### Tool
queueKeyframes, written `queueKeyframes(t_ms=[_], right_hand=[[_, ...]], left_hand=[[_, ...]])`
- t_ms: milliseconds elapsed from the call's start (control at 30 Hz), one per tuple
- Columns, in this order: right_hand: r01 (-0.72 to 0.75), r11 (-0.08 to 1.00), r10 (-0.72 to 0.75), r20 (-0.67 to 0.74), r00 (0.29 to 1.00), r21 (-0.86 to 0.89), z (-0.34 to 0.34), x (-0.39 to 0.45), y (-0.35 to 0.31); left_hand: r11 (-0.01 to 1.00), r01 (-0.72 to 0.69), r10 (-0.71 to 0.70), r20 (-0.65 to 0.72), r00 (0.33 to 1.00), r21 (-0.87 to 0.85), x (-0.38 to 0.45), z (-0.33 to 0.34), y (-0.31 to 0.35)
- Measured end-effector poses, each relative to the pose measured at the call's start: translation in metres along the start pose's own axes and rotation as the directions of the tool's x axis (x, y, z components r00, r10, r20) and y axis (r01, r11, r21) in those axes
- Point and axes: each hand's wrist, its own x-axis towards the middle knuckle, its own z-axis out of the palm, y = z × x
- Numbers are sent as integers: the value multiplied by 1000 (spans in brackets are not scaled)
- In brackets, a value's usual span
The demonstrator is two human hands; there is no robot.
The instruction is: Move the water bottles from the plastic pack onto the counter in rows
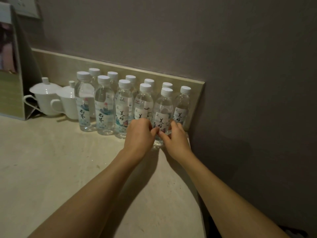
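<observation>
Several clear water bottles with white caps stand upright in two rows on the pale counter (68, 160) against the back ledge. My left hand (139, 134) and my right hand (175, 137) both grip the lower part of one front-row bottle (163, 107), which stands on the counter near the right end; their thumbs almost meet in front of it. My left hand also hides the base of the neighbouring bottle (143, 102). One more bottle (182, 103) stands at the far right by the wall. No plastic pack is in view.
Two white lidded cups (47, 98) stand left of the bottles. A standing card display (10, 74) is at the far left. The grey wall (248, 100) closes the counter on the right, and the counter's right edge runs beside my right forearm.
</observation>
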Motion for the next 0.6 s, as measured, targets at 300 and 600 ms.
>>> queueKeyframes(t_ms=[300,600], right_hand=[[-8,1000,8,-3,1000,8,3,2,-1],[-36,997,35,18,999,64,0,-5,-6]], left_hand=[[1000,4,-4,-2,1000,21,4,6,-3],[999,2,-2,-10,1000,34,-5,3,4]])
